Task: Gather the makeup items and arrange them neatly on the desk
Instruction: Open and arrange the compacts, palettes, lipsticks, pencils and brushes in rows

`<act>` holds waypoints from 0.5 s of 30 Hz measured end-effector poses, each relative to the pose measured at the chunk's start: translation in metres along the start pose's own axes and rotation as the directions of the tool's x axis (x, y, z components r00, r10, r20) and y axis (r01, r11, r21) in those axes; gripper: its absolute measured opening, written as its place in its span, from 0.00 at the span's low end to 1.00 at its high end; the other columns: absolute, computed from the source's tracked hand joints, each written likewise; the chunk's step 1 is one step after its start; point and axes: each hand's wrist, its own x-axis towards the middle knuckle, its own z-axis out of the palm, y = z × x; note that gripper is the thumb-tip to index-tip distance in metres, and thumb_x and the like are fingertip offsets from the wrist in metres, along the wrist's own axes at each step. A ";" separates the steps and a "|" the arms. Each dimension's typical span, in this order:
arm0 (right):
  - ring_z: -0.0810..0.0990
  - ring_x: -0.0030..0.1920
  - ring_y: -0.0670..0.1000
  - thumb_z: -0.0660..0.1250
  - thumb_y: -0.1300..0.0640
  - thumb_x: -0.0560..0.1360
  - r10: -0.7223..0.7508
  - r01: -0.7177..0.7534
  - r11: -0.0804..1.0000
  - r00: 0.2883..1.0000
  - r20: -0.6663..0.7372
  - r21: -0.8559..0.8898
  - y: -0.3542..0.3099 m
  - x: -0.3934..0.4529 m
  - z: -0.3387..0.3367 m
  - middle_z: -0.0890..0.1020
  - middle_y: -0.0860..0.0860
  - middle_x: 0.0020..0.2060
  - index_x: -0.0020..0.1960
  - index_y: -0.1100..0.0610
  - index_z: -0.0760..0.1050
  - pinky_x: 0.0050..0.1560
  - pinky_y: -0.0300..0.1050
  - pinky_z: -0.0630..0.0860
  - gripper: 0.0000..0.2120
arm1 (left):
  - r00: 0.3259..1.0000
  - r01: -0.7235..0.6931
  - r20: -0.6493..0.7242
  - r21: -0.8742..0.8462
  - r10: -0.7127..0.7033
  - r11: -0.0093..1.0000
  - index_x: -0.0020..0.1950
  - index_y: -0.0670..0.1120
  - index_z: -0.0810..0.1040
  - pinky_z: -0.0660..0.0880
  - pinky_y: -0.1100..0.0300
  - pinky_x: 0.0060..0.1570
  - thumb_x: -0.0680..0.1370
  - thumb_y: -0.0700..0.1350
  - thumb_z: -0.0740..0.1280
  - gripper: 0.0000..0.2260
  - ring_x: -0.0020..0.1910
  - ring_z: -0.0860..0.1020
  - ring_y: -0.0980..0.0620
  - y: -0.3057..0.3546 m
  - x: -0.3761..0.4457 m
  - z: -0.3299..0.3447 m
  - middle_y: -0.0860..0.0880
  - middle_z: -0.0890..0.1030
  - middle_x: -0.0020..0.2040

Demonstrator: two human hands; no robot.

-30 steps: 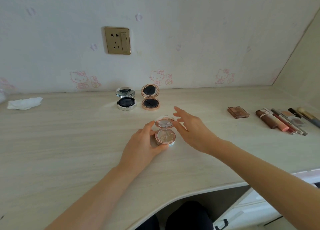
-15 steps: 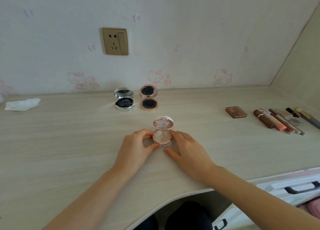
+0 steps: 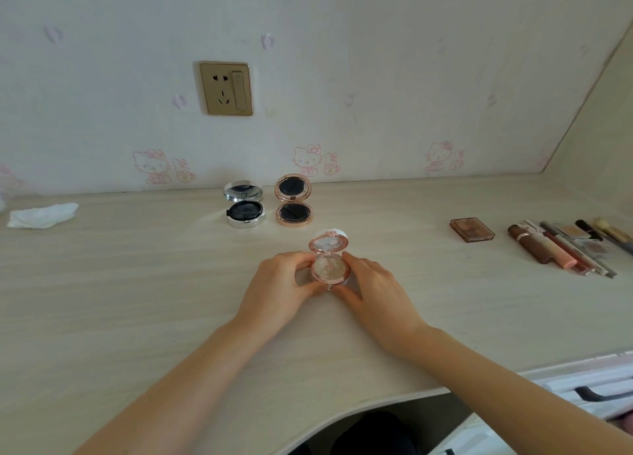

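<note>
An open rose-gold compact (image 3: 329, 266) with pale powder sits on the desk (image 3: 137, 283) in the middle, its lid standing up. My left hand (image 3: 279, 288) grips its left side with thumb and fingers curled round it. My right hand (image 3: 371, 288) grips its right side the same way. Behind it stand an open silver compact (image 3: 244, 208) and an open rose-gold compact with a dark pan (image 3: 294, 205), side by side near the wall.
At the right lie a small brown eyeshadow palette (image 3: 472, 229) and a row of lipsticks, pencils and brushes (image 3: 565, 245). A crumpled white tissue (image 3: 41, 214) lies far left. A white drawer with a black handle (image 3: 596, 391) is open at bottom right.
My right hand came down from above the compact to grip its right side. Both hands then slid the compact slightly away from me, toward the two compacts at the back.
</note>
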 end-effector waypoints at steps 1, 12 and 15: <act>0.74 0.52 0.50 0.63 0.46 0.77 0.001 -0.001 1.000 1.000 -0.006 0.003 0.003 0.003 -0.001 0.79 0.48 0.52 0.63 0.50 0.71 0.49 0.49 0.74 0.16 | 1.000 -0.020 -0.003 0.008 0.020 1.000 0.55 0.55 0.82 0.75 0.58 0.54 0.68 0.49 0.76 0.15 0.52 0.80 0.59 0.000 0.004 0.002 0.57 0.84 0.51; 0.75 0.49 0.55 0.65 0.51 0.76 0.031 -0.031 0.999 0.999 0.009 -0.017 0.050 0.063 -0.008 0.80 0.53 0.47 0.58 0.55 0.75 0.45 0.45 0.69 0.13 | 0.997 -0.073 0.046 0.412 0.059 0.908 0.66 0.54 0.74 0.68 0.55 0.62 0.77 0.57 0.63 0.18 0.73 0.62 0.52 -0.003 0.064 0.035 0.45 0.70 0.71; 0.74 0.49 0.54 0.64 0.51 0.77 0.040 -0.040 0.999 0.999 0.019 -0.022 0.061 0.080 -0.007 0.80 0.53 0.47 0.57 0.55 0.75 0.46 0.47 0.70 0.12 | 0.995 -0.103 0.053 0.457 0.088 0.883 0.65 0.50 0.75 0.69 0.55 0.61 0.79 0.56 0.62 0.18 0.74 0.61 0.52 -0.001 0.081 0.038 0.44 0.72 0.68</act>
